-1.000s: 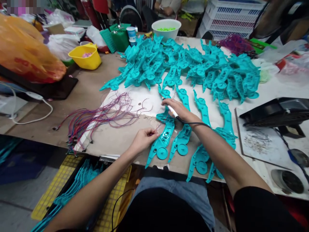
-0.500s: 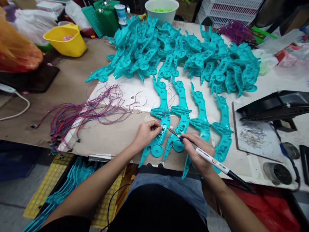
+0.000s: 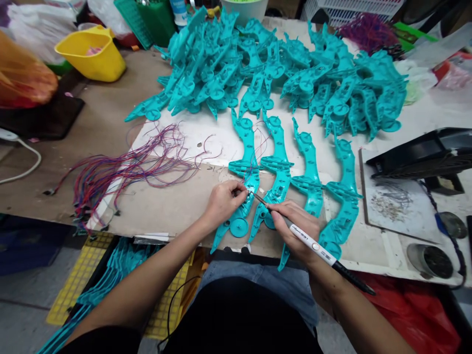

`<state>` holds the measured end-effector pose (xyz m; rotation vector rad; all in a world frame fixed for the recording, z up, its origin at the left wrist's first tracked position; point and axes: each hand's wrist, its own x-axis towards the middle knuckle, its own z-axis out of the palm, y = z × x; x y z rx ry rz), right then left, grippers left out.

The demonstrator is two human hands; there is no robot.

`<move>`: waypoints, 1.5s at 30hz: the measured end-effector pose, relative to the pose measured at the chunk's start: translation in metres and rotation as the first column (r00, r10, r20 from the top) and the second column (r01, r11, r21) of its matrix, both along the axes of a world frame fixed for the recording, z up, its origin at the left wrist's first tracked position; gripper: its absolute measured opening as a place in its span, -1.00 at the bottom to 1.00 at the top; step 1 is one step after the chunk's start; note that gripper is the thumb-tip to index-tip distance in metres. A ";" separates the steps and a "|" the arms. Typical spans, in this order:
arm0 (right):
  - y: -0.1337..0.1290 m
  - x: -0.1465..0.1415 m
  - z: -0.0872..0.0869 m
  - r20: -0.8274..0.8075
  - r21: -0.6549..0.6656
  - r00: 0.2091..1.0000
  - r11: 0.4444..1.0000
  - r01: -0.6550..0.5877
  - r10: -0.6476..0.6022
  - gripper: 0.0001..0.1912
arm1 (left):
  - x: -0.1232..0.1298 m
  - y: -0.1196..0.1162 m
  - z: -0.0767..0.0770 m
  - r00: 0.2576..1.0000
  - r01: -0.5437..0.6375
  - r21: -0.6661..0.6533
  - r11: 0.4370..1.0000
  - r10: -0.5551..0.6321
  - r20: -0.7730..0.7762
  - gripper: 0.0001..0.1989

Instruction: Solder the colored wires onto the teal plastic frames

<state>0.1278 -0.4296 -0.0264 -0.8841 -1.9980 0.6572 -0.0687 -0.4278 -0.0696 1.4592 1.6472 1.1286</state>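
Shell (image 3: 244, 169), teal and long, lay on the desk (image 3: 165, 211) right in front of us, leftmost of four in a row. Our left hand (image 3: 226, 199) was at its left edge, around the lower half, fingertips drawn into a narrow pinch; what they held was too small to tell. Our right hand (image 3: 297, 226) was wrapped round the iron (image 3: 313, 246), gripped like a pen, its handle sloping to the lower right and its tip pointing left. That tip reached the same part just beside our left fingertips, so the spot lay between our two hands; we could not tell whether the tip touched it. Thin wires (image 3: 262, 146) looped beside its upper half and ran down toward our pinch.

Close on the right was the second shell (image 3: 277, 162), the iron's shaft passing over its lower half. The third shell (image 3: 306, 182) ran down behind our right hand, which hid some of it, and the fourth shell (image 3: 344, 189) lay farther right. Well to the left of our hands spread a bundle (image 3: 136, 164) of red and blue wires. Beyond the row rose a teal pile (image 3: 206, 73), and a black fan (image 3: 424, 152) stood at our right.
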 end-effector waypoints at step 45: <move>0.049 -0.045 -0.006 0.181 0.052 0.972 0.985 -0.163 0.151 -0.68 | -0.009 0.001 0.002 0.976 0.100 -0.019 0.995 -0.094 0.194 -0.80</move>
